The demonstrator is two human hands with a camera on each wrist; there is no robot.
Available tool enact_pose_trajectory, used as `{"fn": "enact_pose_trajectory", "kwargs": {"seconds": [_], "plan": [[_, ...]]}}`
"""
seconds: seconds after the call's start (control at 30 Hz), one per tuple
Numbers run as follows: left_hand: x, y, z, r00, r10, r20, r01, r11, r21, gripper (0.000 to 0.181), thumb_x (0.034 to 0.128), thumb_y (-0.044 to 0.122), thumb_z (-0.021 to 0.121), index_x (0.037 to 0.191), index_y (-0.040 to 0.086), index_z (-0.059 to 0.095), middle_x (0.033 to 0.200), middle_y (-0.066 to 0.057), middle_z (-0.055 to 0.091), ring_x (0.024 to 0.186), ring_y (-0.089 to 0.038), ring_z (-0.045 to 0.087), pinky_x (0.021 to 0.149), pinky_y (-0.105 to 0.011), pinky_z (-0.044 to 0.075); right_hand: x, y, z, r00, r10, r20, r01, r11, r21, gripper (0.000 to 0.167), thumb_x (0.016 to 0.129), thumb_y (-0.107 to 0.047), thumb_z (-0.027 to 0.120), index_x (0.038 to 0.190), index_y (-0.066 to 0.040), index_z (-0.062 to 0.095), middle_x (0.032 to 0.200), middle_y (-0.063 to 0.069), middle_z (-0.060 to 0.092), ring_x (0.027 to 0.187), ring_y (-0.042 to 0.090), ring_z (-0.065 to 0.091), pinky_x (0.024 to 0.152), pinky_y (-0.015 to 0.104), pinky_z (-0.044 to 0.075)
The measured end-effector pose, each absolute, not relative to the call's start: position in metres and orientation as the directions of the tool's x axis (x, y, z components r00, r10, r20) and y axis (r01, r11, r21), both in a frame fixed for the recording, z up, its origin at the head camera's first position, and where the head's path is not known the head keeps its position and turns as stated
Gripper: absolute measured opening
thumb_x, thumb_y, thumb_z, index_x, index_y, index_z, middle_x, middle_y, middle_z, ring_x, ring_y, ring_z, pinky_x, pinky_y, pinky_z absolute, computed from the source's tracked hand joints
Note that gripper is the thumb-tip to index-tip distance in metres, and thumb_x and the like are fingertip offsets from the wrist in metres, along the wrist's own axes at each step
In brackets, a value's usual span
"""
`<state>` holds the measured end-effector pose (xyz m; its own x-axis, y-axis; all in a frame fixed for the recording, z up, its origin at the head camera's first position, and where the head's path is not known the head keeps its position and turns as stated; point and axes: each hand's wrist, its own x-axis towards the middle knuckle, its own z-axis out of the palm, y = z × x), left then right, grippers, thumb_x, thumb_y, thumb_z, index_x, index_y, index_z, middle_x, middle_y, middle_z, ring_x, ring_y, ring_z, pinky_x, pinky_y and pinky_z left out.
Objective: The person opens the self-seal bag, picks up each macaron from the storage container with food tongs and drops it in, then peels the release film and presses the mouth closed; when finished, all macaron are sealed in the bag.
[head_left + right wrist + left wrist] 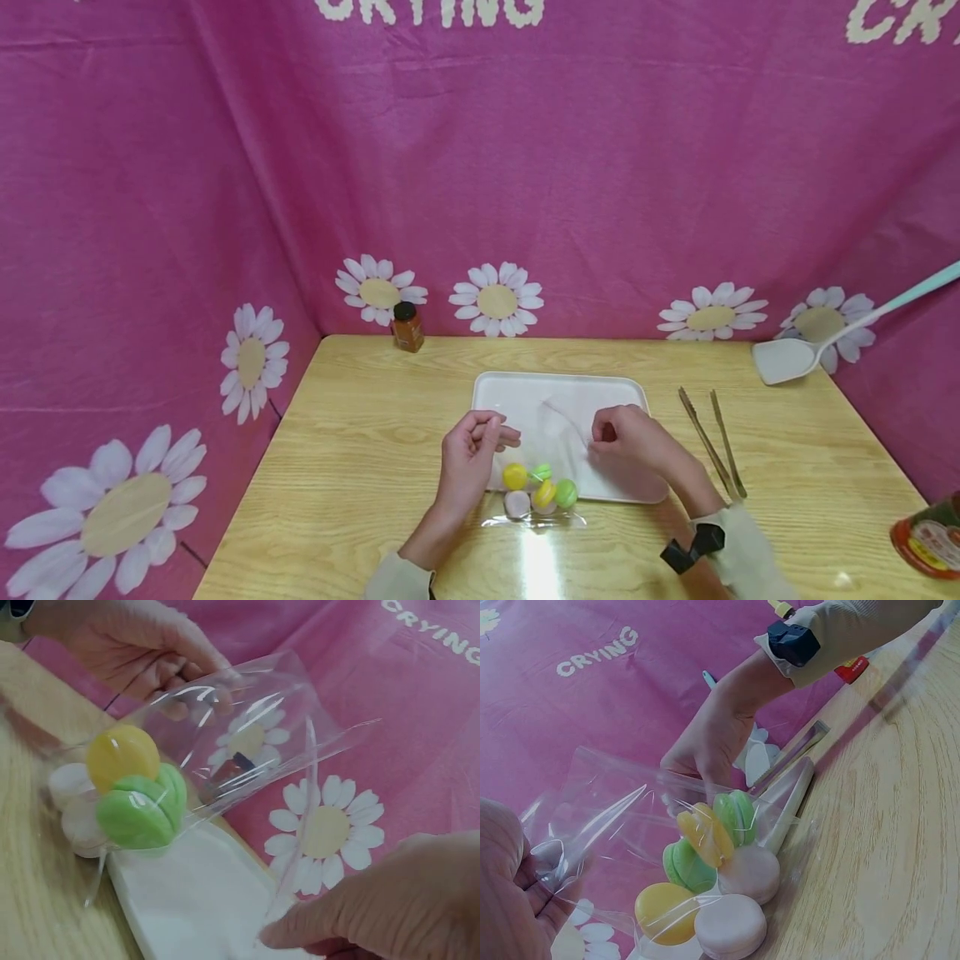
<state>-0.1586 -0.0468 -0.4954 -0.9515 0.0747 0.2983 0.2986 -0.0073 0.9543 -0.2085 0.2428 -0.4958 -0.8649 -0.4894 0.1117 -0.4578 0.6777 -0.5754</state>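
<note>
A clear plastic bag point(607, 795) holds several macarons in its bottom: yellow point(514, 476), green point(566, 492) and pale pinkish-grey point(731, 927). At the bag's upper side, my left hand point(467, 454) pinches the film between thumb and fingers. My right hand point(630, 435) is apart from the macarons, over the right part of a white tray point(555, 382). Its thumb and forefinger pinch a thin, see-through strip point(306, 780) that runs up to the bag's mouth. Whether the strip is still joined to the bag is hard to see. The bag hangs over the tray's front edge.
Metal tongs point(712, 442) lie right of the tray. A white spatula point(783, 360) with a pale green handle leans at the back right corner. A spice jar point(407, 327) stands at the back left, and a red-labelled bottle point(933, 537) at the right edge. Pink cloth point(525, 167) surrounds the wooden table.
</note>
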Motion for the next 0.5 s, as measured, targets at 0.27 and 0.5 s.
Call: {"fn": "enact_pose_trajectory", "kwargs": {"seconds": [0.27,0.5], "plan": [[-0.159,-0.047,-0.497,-0.953,0.074,0.292,0.292,-0.021,0.956,0.024,0.1093,0.022,0.054,0.112,0.0,0.064,0.095,-0.017,0.078,0.088,-0.035,0.076,0.079,-0.032,0.059,-0.199,0.236,-0.488,-0.822,-0.532,0.202,-0.5,0.505,-0.704,0.014,0.091,0.005,0.066,0.1,-0.003,0.073,0.086,0.003,0.071,0.079,0.01,0.062,0.067,0.026,0.05],[-0.16,-0.048,-0.498,-0.955,0.071,0.287,0.286,-0.015,0.958,0.023,0.1093,0.022,0.055,0.112,0.001,0.065,0.095,-0.016,0.078,0.087,-0.034,0.076,0.079,-0.033,0.059,-0.185,0.229,-0.47,-0.787,-0.566,0.246,-0.5,0.349,-0.793,0.037,0.093,0.009,0.057,0.129,0.002,0.068,0.109,0.014,0.076,0.098,0.027,0.07,0.081,0.03,0.055]]}}
